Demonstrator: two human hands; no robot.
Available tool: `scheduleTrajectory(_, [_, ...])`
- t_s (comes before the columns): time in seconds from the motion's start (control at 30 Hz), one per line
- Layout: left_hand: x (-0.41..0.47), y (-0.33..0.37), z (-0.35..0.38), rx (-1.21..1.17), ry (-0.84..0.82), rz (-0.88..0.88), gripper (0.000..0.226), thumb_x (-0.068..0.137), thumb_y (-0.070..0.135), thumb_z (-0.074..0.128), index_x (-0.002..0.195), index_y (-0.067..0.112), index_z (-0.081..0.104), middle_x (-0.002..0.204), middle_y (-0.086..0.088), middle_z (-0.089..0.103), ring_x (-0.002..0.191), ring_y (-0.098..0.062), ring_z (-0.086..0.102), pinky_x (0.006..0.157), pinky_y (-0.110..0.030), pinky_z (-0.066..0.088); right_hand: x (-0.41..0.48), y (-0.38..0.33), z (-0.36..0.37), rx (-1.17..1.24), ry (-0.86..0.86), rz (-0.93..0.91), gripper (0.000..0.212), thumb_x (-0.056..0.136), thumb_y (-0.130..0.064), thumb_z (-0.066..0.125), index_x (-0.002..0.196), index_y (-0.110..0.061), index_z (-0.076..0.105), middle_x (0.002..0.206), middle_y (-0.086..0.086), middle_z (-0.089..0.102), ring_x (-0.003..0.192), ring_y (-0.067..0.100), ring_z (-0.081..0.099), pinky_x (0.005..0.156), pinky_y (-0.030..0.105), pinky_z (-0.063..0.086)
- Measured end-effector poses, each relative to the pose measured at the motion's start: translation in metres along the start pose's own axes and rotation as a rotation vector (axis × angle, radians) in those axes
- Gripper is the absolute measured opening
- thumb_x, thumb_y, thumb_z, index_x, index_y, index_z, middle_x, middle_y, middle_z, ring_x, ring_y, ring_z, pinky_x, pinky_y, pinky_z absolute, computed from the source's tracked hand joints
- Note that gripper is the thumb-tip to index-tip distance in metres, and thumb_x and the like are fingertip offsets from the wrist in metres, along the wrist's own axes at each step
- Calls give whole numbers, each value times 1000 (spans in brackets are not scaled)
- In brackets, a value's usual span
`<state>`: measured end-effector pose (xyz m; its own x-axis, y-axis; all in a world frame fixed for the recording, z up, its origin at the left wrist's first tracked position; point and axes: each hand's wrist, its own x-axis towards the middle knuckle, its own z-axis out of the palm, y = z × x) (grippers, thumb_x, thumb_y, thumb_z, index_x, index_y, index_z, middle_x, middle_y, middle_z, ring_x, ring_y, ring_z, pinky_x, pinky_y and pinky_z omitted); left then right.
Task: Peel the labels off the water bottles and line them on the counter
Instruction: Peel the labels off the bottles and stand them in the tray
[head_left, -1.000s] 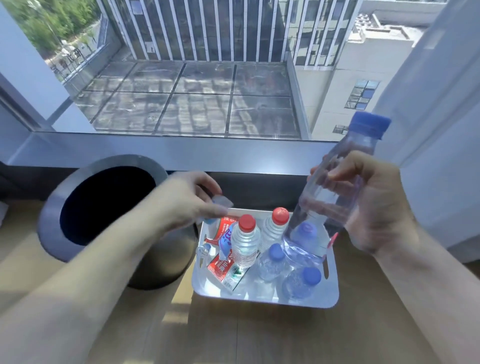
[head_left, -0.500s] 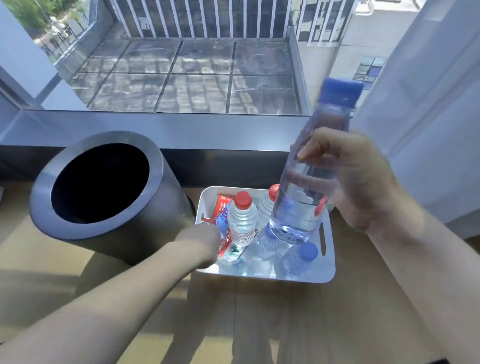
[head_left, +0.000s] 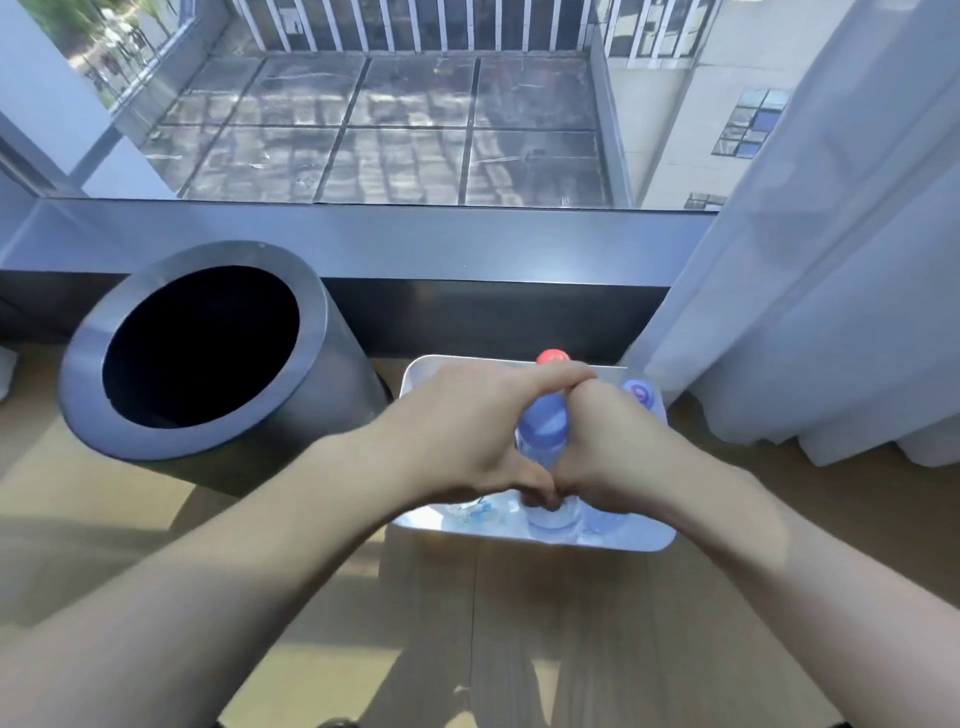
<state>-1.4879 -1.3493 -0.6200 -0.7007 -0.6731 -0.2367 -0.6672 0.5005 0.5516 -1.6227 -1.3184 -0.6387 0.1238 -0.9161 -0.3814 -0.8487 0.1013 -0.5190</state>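
- Above the white tray (head_left: 652, 543), the blue-capped bottle (head_left: 543, 426) stands upright between both hands, its cap showing in the gap.
- The left hand (head_left: 462, 431) and right hand (head_left: 615, 449) curl round its body, thumbs meeting on the near side.
- The bin (head_left: 332, 395) sits just left of the tray and the curtain (head_left: 831, 260) hangs close on the right; the wooden counter (head_left: 519, 623) stretches nearer.

Dark grey round bin (head_left: 337, 395), open mouth showing black inside, just left of a white tray (head_left: 623, 543). Grey window ledge (head_left: 415, 239) behind both. White curtain (head_left: 831, 260) hanging at right.
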Motion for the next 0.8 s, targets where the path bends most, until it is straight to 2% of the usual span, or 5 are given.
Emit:
scheduleTrajectory(0.3, [18,1,28,192,85,8,62,81,33,63,135,25,34,86,-4,66,81,-28,58,67,-36,50,5,29,3,41,-47,59,57,57,-22,86,99,-17,49,93,1,61,84,20,59,64,27,47])
scheduleTrajectory(0.43, [23,0,48,286,75,12,61,85,29,57,138,16,29,97,-13,68,84,-33,60,60,-30,35,4,36,3,-71,-138,73,48,66,-17,80,96,-16,42,87,0,56,82,21,55,59,25,43])
scheduleTrajectory(0.57, [22,-12,76,431,-135,0,66,90,31,54,146,22,19,115,-15,62,103,-36,60,69,-34,39,1,52,0,-346,-251,213,75,69,-19,77,132,-20,36,123,7,56,104,26,56,72,29,47])
scheduleTrajectory(0.67, [19,-19,84,429,-205,-1,54,95,31,47,144,25,26,115,-16,60,104,-36,59,71,-35,41,-1,61,9,-378,-271,266,61,77,-16,66,132,-23,40,110,8,54,86,23,48,49,23,31])
scheduleTrajectory(0.8, [22,-16,83,439,-208,-1,45,95,22,47,137,13,33,110,-20,59,101,-37,59,65,-36,35,2,67,12,-341,-196,204,39,86,-27,56,122,-18,44,90,1,44,82,23,43,55,28,32])
